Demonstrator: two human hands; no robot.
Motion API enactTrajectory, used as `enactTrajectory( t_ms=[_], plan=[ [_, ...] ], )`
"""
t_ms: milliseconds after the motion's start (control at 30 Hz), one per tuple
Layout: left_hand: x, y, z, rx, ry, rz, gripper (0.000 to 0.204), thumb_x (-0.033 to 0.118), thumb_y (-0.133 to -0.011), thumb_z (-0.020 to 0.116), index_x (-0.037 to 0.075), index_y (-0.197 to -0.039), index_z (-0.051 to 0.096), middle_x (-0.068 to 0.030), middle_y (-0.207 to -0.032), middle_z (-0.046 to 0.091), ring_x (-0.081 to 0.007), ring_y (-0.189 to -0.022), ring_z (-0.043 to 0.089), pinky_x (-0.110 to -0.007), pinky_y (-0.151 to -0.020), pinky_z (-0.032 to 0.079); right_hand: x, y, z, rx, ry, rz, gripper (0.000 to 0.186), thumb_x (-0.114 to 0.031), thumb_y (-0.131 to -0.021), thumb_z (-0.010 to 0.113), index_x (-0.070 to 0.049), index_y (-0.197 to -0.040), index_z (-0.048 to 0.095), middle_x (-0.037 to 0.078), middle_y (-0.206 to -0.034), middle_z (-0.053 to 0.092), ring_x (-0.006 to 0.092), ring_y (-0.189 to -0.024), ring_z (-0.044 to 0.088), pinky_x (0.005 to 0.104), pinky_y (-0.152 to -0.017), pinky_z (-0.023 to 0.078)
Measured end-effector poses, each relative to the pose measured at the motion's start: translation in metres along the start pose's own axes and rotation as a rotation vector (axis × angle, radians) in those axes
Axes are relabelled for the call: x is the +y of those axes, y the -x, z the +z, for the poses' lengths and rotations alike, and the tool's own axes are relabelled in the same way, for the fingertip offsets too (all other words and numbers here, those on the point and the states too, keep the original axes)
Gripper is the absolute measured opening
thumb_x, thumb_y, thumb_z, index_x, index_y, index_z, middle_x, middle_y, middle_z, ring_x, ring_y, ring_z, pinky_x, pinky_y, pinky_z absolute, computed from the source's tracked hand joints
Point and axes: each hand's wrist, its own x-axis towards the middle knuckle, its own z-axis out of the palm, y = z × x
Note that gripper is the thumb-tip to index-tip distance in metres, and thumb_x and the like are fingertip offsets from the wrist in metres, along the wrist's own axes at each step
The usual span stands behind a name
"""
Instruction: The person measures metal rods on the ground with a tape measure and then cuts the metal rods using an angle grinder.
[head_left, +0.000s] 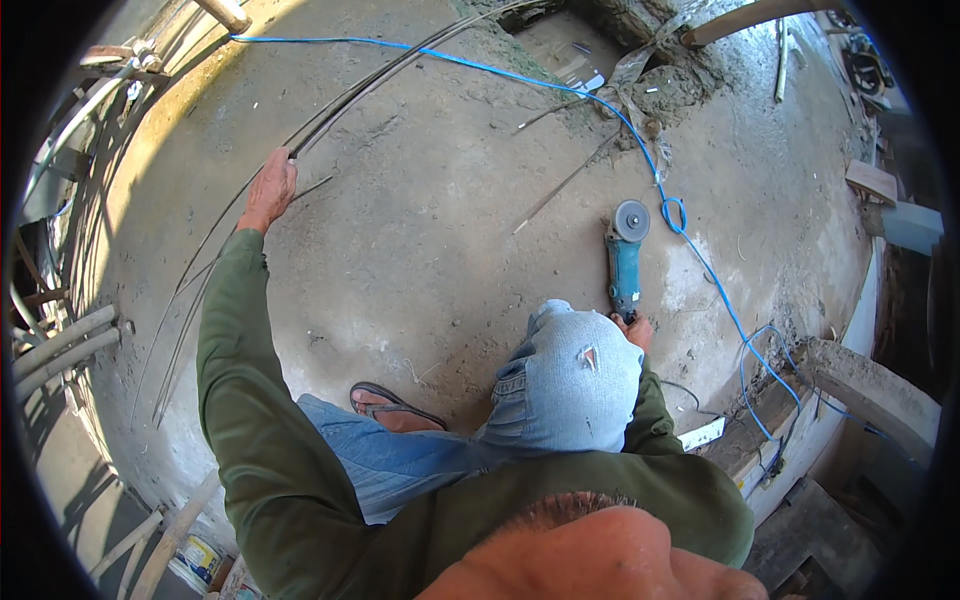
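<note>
My left hand is closed around a bundle of long, thin, dark metal rods. They curve away to the far side, and their near ends trail toward the floor at the left. In my right hand, beside my bent knee, is the rear end of a teal angle grinder. Its round disc points away from me, well to the right of the rods. My knee hides part of the right forearm.
A blue cord crosses the floor, loops right of the grinder and runs to the right edge. A muddy pit lies at the far side. Loose rods, a concrete beam and wooden poles surround me.
</note>
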Motion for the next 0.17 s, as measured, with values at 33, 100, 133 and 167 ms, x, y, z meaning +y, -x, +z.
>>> enactTrajectory(
  t_ms=[33, 100, 133, 167],
  plan=[
    [0.003, -0.001, -0.006, 0.008, 0.007, -0.007, 0.017, 0.018, -0.093, 0.044, 0.004, -0.103, 0.045, -0.0242, -0.097, 0.053, -0.0443, -0.09, 0.054, -0.051, -0.074, 0.043, -0.004, 0.004, -0.002, 0.052, -0.033, 0.036, 0.054, -0.037, -0.074, 0.074, 0.004, -0.107, 0.06, 0.028, -0.099, 0.063, 0.0416, -0.094, 0.061, 0.0461, -0.08, 0.047],
    [0.006, 0.005, -0.022, 0.03, 0.033, 0.01, 0.018, 0.018, -0.093, 0.044, 0.004, -0.104, 0.045, -0.0245, -0.097, 0.053, -0.0444, -0.09, 0.054, -0.05, -0.074, 0.043, -0.044, 0.021, -0.029, 0.087, 0.051, 0.052, 0.061, -0.035, -0.074, 0.076, 0.001, -0.118, 0.054, 0.027, -0.113, 0.059, 0.0384, -0.106, 0.057, 0.0422, -0.087, 0.044],
    [0.009, 0.004, -0.028, 0.057, 0.058, 0.035, 0.018, 0.018, -0.093, 0.044, 0.004, -0.104, 0.045, -0.0248, -0.097, 0.053, -0.0445, -0.091, 0.054, -0.05, -0.075, 0.043, -0.058, 0.024, -0.037, 0.119, -0.024, 0.029, 0.062, -0.036, -0.074, 0.076, 0.001, -0.119, 0.053, 0.026, -0.115, 0.059, 0.0356, -0.108, 0.057, 0.0423, -0.089, 0.044],
    [0.011, -0.001, -0.027, 0.062, 0.063, 0.043, 0.018, 0.018, -0.093, 0.044, 0.004, -0.104, 0.045, -0.0248, -0.097, 0.053, -0.0445, -0.091, 0.054, -0.05, -0.075, 0.043, -0.066, 0.022, -0.041, 0.153, -0.099, 0.001, 0.064, -0.037, -0.075, 0.076, 0.001, -0.121, 0.052, 0.026, -0.117, 0.058, 0.0327, -0.11, 0.057, 0.0424, -0.091, 0.043]
  ],
)
